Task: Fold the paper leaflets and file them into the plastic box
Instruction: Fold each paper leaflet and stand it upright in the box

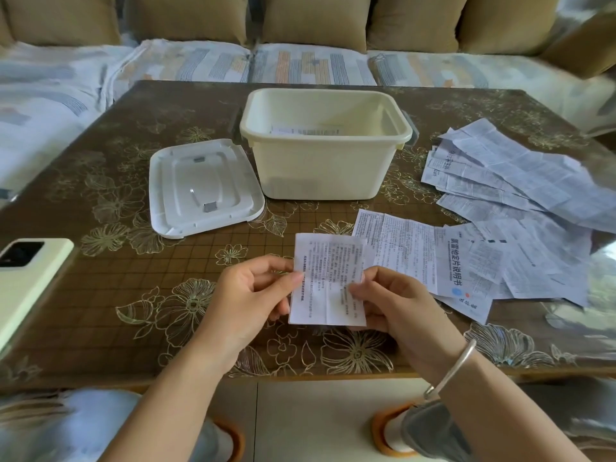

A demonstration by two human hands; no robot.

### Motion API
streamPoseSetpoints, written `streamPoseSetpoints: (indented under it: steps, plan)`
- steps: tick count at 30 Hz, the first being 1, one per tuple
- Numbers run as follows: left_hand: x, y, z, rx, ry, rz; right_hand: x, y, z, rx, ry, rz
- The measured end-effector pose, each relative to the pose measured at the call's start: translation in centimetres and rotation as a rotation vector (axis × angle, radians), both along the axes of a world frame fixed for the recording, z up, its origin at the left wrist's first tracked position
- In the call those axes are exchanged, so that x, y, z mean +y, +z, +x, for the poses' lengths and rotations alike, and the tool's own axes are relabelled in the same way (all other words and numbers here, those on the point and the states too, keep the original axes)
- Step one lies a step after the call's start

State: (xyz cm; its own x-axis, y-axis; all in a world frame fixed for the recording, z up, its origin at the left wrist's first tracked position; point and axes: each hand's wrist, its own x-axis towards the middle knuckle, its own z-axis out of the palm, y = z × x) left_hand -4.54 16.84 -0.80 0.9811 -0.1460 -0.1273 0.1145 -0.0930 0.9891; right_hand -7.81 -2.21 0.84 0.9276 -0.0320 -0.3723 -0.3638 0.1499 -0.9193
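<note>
Pinching leaflet (328,278), fingers (293,278) of left hand (246,295) and right hand (396,305), plastic box (325,168) holding folded papers (306,130)

The person's forearms were bare. A thin silver bangle (451,368) circled the wrist of the right hand (396,305). Below the near edge of the table (83,345), pale blue-grey trousers (83,418) covered one knee, darker grey cloth (430,428) the other leg, and the feet wore orange-rimmed slippers (380,431).
</note>
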Motion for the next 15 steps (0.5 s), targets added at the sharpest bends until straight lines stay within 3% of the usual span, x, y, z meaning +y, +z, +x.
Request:
streamPoseSetpoints:
  steps: [7, 15]
  plan:
    - [0.2, 0.3, 0.4, 0.005, -0.121, -0.001, -0.6, 0.0, 0.6, 0.004, 0.016, 0.13]
    - [0.5, 1.8, 1.1, -0.025, -0.305, 0.366, -1.1, 0.2, 1.1, -0.083, 0.056, -0.036]
